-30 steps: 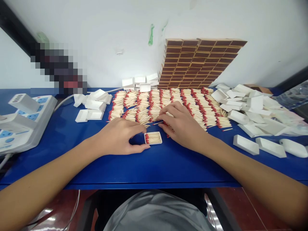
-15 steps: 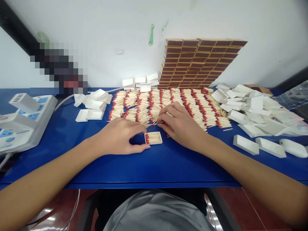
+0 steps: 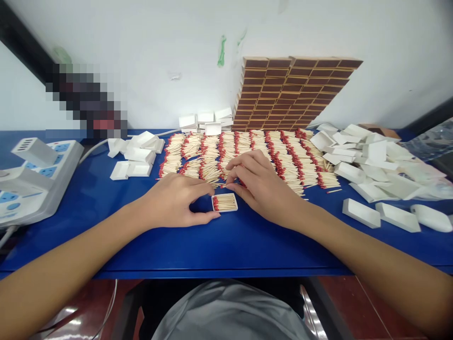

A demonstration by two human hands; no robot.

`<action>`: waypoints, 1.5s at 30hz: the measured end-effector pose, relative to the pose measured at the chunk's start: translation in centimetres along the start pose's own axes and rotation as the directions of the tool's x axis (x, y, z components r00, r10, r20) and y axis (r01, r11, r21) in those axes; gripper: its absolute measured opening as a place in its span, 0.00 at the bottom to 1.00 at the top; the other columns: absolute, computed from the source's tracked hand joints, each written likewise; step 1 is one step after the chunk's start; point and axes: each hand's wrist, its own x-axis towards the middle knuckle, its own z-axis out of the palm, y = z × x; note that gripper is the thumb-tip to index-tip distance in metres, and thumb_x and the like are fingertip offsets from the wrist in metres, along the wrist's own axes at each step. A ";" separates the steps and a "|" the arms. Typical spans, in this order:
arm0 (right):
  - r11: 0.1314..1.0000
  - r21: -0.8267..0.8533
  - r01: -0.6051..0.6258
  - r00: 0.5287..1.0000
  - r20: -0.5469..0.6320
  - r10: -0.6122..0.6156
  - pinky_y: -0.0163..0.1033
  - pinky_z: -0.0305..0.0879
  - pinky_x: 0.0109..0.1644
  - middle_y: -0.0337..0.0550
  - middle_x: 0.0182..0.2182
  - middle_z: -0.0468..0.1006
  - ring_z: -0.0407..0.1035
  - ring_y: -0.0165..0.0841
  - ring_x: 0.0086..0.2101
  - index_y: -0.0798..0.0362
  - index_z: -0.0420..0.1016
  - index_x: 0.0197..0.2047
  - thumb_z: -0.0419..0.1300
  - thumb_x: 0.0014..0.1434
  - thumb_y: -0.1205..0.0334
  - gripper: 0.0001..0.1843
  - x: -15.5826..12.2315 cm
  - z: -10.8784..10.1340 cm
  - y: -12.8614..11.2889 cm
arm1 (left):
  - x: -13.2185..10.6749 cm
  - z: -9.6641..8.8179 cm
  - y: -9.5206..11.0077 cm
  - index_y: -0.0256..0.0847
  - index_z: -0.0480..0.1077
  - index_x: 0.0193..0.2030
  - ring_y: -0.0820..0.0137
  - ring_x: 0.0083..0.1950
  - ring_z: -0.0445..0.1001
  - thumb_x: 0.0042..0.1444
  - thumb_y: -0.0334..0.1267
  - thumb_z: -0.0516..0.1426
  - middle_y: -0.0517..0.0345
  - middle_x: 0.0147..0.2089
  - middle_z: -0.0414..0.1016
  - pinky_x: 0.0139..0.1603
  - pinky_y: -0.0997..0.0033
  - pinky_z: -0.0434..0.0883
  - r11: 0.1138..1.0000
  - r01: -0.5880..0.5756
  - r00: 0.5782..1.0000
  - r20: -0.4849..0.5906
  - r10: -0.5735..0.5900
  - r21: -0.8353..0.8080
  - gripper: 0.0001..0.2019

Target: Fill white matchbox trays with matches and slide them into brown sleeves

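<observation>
A small white matchbox tray [image 3: 231, 209] lies on the blue table, partly filled with matches whose red heads point left. My left hand [image 3: 180, 200] steadies the tray, thumb and forefinger at the corners of its left end. Just above the tray's far edge, my right hand [image 3: 260, 186] has its fingertips pinched together. A red match head shows beside those fingertips; how many matches are in the pinch is hidden. Behind both hands spread rows of loose matches [image 3: 212, 151] with red heads, partly covered by my right hand.
Stacked matchboxes [image 3: 283, 94] stand against the wall. Empty white trays [image 3: 138, 154] sit at left, with more trays [image 3: 205, 118] behind the matches and a heap of trays [image 3: 375, 153] at right. A power strip [image 3: 53, 189] with plugs occupies the far left.
My right hand has shifted slightly left from the loose matches, bringing its fingertips nearer the tray. My left hand and the tray have stayed in place.
</observation>
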 end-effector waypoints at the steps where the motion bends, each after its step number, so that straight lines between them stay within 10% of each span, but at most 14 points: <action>1: 1.000 0.018 0.009 1.000 -0.004 -0.009 0.55 0.64 0.59 0.55 0.51 0.76 0.64 0.46 0.55 0.52 0.72 0.42 0.55 0.74 0.64 0.07 -0.1 -0.1 -0.3 | 0.0 0.0 0.0 0.41 0.78 0.45 0.72 0.30 0.76 0.64 0.52 0.62 0.63 0.32 0.80 0.32 0.71 0.65 1.000 0.001 1.000 -0.004 -0.001 0.004 0.16; 28: 0.997 -0.009 0.074 0.997 0.023 -0.074 0.55 0.66 0.58 0.56 0.47 0.79 0.66 0.48 0.52 0.56 0.76 0.41 0.54 0.72 0.66 0.09 -0.4 -0.3 -1.3 | 0.1 0.1 -0.1 0.40 0.78 0.44 0.73 0.28 0.75 0.64 0.52 0.62 0.63 0.31 0.79 0.30 0.72 0.64 1.000 -0.021 0.999 -0.024 0.021 0.006 0.16; 32: 0.996 0.055 -0.065 0.981 0.188 0.053 0.45 0.68 0.46 0.48 0.39 0.80 0.72 0.40 0.42 0.53 0.77 0.41 0.57 0.71 0.63 0.08 -0.6 -3.1 0.6 | 0.0 -0.1 -0.1 0.40 0.78 0.45 0.73 0.29 0.76 0.63 0.50 0.63 0.63 0.31 0.80 0.31 0.71 0.65 1.000 -0.022 0.999 -0.024 0.022 0.003 0.14; 36: 0.970 0.054 -0.238 0.865 0.466 0.186 0.38 0.59 0.31 0.36 0.28 0.79 0.70 0.32 0.28 0.47 0.81 0.39 0.62 0.66 0.56 0.08 -0.7 -6.2 2.6 | -0.1 -0.1 -0.2 0.40 0.78 0.45 0.72 0.30 0.77 0.64 0.51 0.63 0.62 0.33 0.81 0.32 0.71 0.65 1.000 -0.020 1.000 -0.009 0.020 0.002 0.15; 45: 0.967 0.108 -0.233 0.825 0.548 0.137 0.39 0.57 0.30 0.37 0.28 0.79 0.70 0.33 0.26 0.47 0.81 0.36 0.61 0.65 0.59 0.07 -0.7 -5.8 2.4 | 0.0 -0.2 -0.2 0.40 0.78 0.45 0.72 0.30 0.77 0.64 0.51 0.62 0.62 0.32 0.80 0.32 0.71 0.66 1.000 -0.020 1.000 -0.008 0.020 0.000 0.15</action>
